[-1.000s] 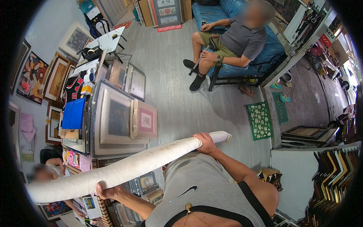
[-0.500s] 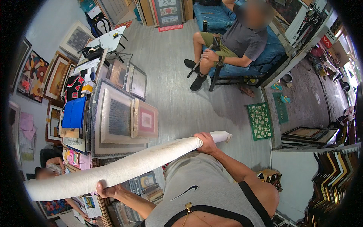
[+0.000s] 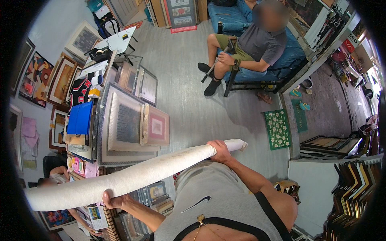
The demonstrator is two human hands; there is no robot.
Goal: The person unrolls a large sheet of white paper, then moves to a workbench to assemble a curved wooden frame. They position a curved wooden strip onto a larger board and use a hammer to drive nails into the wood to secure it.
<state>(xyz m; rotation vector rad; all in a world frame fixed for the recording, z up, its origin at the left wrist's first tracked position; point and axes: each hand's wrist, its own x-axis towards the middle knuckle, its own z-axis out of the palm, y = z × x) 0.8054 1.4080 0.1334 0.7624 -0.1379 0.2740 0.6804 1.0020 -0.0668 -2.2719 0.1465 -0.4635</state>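
A long off-white roll of fabric or canvas (image 3: 161, 166) lies across the front of my body, tilted with its right end farther from me. My right hand (image 3: 220, 151) grips it from above near that end, fingers wrapped round it. Under the left part of the roll, my left hand (image 3: 114, 199) supports it, thumb up against the near side and the other fingers hidden beneath. The roll's far left end reaches the dark rim of the picture. Its right end (image 3: 240, 144) looks loosely folded.
Wrapped frames (image 3: 126, 124) lean against a cluttered table at left. A person (image 3: 261, 48) holding a cane sits on a blue sofa (image 3: 227, 19). Another person (image 3: 58, 174) is at lower left. A green mat (image 3: 277, 129) lies by the doorway; frame corner samples (image 3: 356, 193) hang at right.
The view has shifted very slightly, so the room sits a little farther right. My hands keep the same hold on the roll.
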